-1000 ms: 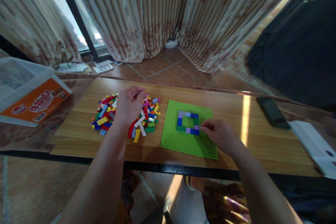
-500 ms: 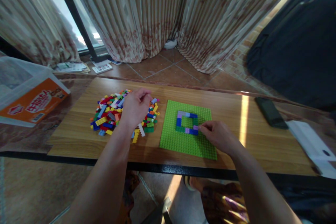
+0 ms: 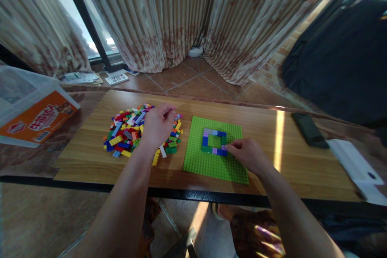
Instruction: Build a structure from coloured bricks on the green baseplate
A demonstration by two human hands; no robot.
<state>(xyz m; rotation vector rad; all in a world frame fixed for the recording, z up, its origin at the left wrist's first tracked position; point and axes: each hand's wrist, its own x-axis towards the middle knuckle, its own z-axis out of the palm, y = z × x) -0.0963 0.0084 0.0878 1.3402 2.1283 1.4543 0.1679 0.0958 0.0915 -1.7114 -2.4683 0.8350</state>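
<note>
My left hand (image 3: 159,124) hangs over the right part of a heap of mixed toy bricks (image 3: 126,136). Its fingers are curled closed, and whatever may be in them is hidden. On the green baseplate (image 3: 193,160), blue, green and purple bricks form a square ring (image 3: 205,141) with a bare middle. At the ring's right side, my right hand (image 3: 244,152) pinches a small purple brick (image 3: 223,147) between thumb and fingertips. The brick sits at the ring's lower right; whether it is pressed down I cannot tell.
A dark phone (image 3: 309,130) and a white box (image 3: 355,159) lie at the table's right end. To the left stands a clear plastic tub (image 3: 33,84) with an orange label. The wooden table's (image 3: 169,177) dark front edge runs close below my forearms.
My left hand has shifted very slightly right over the heap. My right hand stays at the ring with the purple brick, almost unmoved; the whole view has drifted a little.
</note>
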